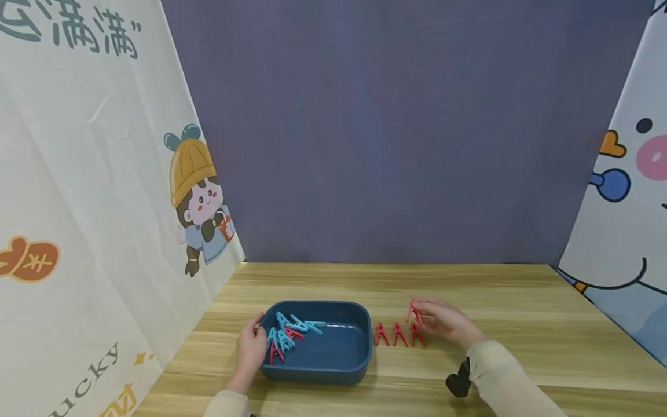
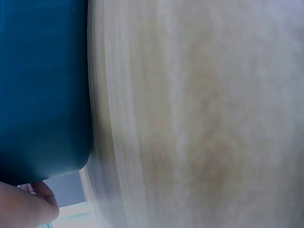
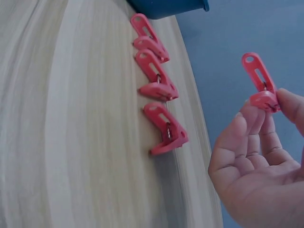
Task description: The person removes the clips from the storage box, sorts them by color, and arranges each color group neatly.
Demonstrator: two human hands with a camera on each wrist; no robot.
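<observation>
My left hand holds the left side of a dark blue plastic bin; in the left wrist view, its fingers meet the bin's wall near a corner. Inside lie several light blue clothespins and two red ones, bunched at the left end. My right hand pinches a red clothespin between thumb and fingers, above the table. Three more red clothespins stand in a row just right of the bin, the rightmost nearest that hand.
The wood-grain table runs back to a plain grey-blue backdrop. Printed sheets with cartoon figures hang at left and right. A black heart-shaped piece sits by the right sleeve.
</observation>
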